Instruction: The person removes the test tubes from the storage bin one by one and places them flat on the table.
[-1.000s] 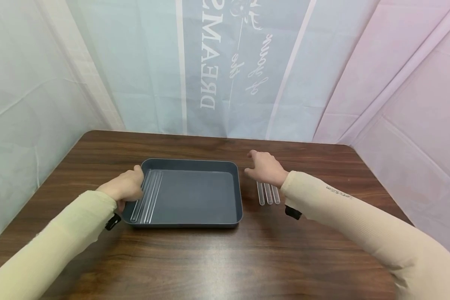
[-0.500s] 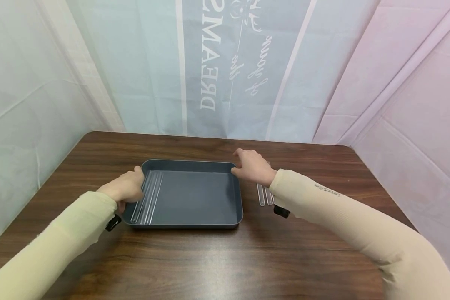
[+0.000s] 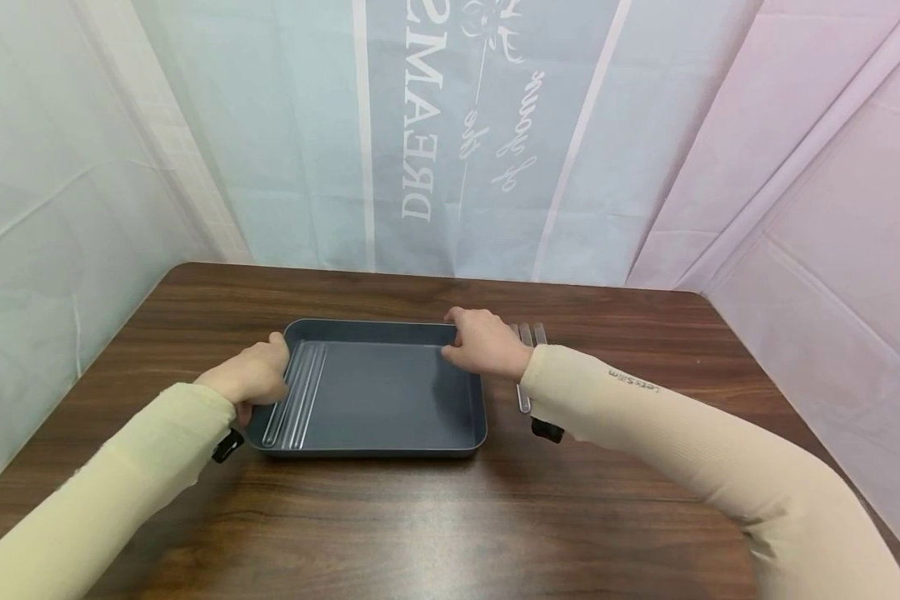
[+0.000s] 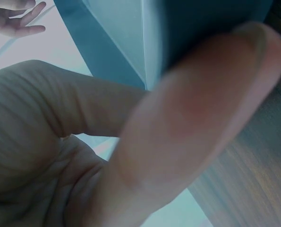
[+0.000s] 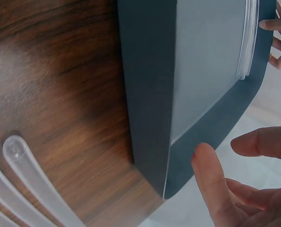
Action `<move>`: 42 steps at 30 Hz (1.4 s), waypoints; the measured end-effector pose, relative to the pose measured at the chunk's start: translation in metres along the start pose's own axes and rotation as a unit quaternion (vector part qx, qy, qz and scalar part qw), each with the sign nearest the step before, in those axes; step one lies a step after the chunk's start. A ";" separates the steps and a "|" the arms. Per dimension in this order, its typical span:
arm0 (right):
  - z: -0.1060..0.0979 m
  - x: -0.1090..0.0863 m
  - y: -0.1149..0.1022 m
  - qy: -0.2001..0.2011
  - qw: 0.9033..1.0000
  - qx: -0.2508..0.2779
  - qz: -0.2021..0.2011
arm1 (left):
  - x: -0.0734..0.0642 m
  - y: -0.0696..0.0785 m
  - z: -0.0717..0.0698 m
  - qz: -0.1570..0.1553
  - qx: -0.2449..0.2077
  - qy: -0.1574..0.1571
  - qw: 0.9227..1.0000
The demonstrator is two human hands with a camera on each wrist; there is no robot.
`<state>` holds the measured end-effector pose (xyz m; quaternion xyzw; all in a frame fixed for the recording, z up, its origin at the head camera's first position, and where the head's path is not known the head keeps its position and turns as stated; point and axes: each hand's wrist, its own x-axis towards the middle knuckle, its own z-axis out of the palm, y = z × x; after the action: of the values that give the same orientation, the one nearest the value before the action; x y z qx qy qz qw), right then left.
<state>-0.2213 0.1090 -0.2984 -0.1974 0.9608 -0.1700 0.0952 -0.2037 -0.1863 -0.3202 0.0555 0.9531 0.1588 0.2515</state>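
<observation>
A dark grey rectangular tray [image 3: 397,400] lies on the table. Its left rim is pinched between the thumb and fingers of my left hand [image 3: 251,373]; in the left wrist view the thumb presses against the tray wall [image 4: 116,33]. Several clear, thin tubes [image 3: 300,396] lie side by side along the tray's left inner side. My right hand [image 3: 487,344] hovers over the far right corner of the tray. In the right wrist view its fingers [image 5: 208,175] are apart, with nothing between them. Three clear round-ended tubes [image 5: 41,184] lie right of the tray, partly hidden by the right arm in the head view.
The brown wood-grain table [image 3: 390,525] extends in front of the tray and to both sides. A pale printed curtain [image 3: 307,167] hangs behind its far edge. White sheets [image 3: 855,250] close off the left and right sides.
My right hand has moved left from above the loose tubes to the tray's far right corner, uncovering the tubes' far ends. The left hand and tray stay in place.
</observation>
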 end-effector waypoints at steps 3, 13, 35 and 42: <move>0.003 0.001 -0.005 -0.005 1.000 0.000 -0.002 | -0.001 0.000 0.000 0.002 -0.001 0.001 1.000; 0.009 0.004 -0.023 -0.020 1.000 0.009 -0.006 | -0.003 0.000 0.000 0.005 -0.019 0.003 1.000; 0.025 0.018 -0.060 -0.043 0.998 0.019 -0.036 | 0.000 0.000 0.000 -0.003 -0.004 0.004 1.000; 0.031 0.022 -0.067 -0.039 0.998 0.002 -0.046 | 0.000 -0.001 0.000 0.006 -0.003 0.009 1.000</move>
<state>-0.2105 0.0327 -0.3050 -0.2474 0.9459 -0.1684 0.1254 -0.2032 -0.1876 -0.3208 0.0586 0.9545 0.1640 0.2423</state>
